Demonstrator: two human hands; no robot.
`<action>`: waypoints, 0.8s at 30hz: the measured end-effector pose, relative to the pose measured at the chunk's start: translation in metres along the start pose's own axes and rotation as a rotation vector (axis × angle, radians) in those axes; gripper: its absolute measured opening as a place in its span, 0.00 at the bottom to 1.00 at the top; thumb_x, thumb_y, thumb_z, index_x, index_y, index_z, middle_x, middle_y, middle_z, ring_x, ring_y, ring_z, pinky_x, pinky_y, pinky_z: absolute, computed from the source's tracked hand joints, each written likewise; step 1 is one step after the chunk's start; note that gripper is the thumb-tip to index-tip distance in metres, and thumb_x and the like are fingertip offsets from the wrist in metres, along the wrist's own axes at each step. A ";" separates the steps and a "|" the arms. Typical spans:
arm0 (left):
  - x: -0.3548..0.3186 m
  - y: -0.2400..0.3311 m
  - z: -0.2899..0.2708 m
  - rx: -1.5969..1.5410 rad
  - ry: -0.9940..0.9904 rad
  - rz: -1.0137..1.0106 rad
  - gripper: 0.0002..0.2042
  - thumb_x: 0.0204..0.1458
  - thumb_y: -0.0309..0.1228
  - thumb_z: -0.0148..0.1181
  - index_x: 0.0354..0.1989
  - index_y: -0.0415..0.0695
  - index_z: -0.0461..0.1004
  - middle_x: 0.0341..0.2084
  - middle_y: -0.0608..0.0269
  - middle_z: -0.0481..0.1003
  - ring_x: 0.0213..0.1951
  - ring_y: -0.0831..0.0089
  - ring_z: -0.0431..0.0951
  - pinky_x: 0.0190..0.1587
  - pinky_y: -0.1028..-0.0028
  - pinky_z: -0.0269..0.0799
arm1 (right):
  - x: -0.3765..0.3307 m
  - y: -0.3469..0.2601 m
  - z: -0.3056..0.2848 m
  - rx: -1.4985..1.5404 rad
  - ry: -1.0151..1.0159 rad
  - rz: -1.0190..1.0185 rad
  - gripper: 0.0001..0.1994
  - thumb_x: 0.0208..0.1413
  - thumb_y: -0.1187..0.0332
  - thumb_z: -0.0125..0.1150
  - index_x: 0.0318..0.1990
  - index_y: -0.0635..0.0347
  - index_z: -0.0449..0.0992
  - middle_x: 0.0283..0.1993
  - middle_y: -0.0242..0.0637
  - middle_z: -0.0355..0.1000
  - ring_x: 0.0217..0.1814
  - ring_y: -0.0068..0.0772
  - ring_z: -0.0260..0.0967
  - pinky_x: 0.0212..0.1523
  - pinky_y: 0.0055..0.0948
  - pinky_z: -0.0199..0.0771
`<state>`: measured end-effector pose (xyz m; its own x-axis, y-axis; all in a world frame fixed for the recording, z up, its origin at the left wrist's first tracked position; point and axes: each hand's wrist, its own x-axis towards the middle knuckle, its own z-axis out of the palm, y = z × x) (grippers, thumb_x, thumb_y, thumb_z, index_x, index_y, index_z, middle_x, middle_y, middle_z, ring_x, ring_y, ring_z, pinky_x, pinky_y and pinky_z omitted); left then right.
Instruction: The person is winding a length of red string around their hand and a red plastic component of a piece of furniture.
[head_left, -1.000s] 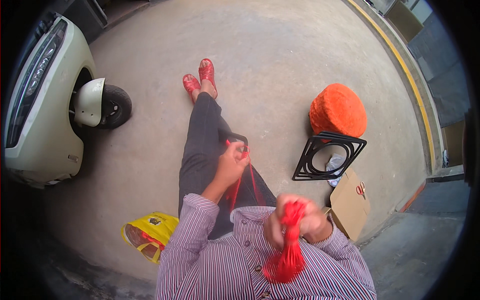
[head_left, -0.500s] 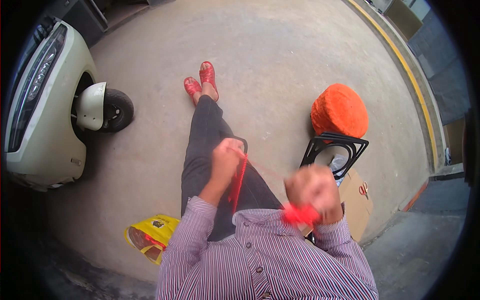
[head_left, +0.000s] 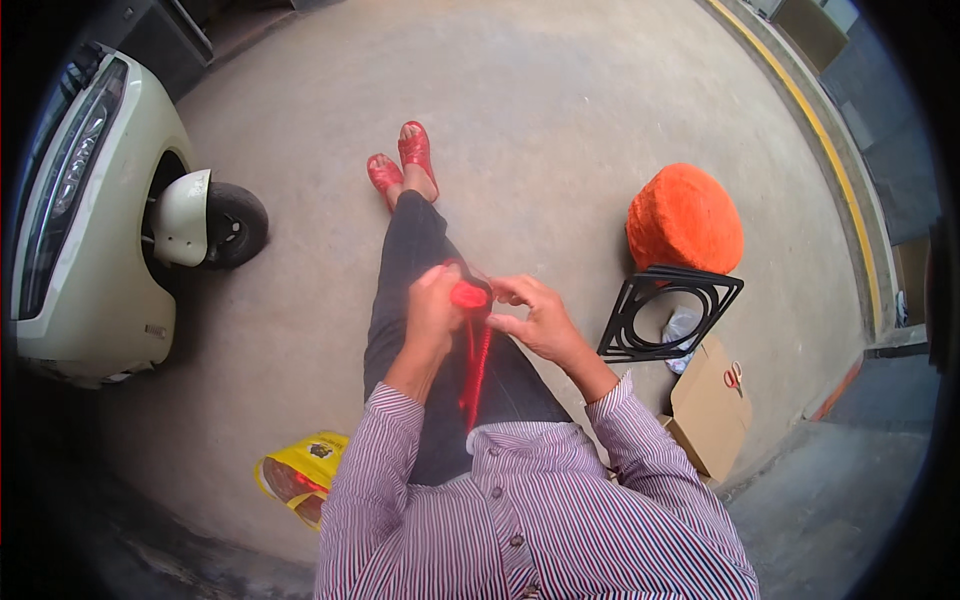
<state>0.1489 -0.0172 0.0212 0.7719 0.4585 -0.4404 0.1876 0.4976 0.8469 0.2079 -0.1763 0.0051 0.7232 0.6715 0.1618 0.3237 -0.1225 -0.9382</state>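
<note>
My left hand is closed over the upper part of a dark-edged frame on my thighs, hard to make out against my black trousers. Red cord runs down from there in a tightly wound strand with a looser red length beside it. A small red bundle of cord, blurred, lies against the fingers of my left hand. Just right of the bundle is my right hand, its thumb and fingers apart and nothing visibly gripped.
On the right stand an orange fuzzy stool, black square frames with round openings, and a cardboard box with red-handled scissors on it. A yellow bag with red stuff inside sits left. A white vehicle is further left.
My right hand has swung left from beside my hip to the frame. The red bundle it carried now lies at my left hand, and its fingers have spread. My left hand stays near its place.
</note>
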 end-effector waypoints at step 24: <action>-0.031 -0.052 0.003 0.871 -0.005 0.994 0.12 0.46 0.32 0.62 0.34 0.38 0.72 0.36 0.49 0.73 0.36 0.64 0.74 0.38 0.69 0.72 | -0.104 0.021 -0.074 1.112 0.279 0.417 0.10 0.58 0.69 0.58 0.46 0.60 0.69 0.41 0.30 0.73 0.42 0.22 0.71 0.46 0.26 0.72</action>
<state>0.1171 -0.0595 -0.0089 0.8083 0.3469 0.4757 -0.1316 -0.6810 0.7203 0.1844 -0.3029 -0.0088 0.7975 0.5334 -0.2821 -0.5641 0.4930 -0.6624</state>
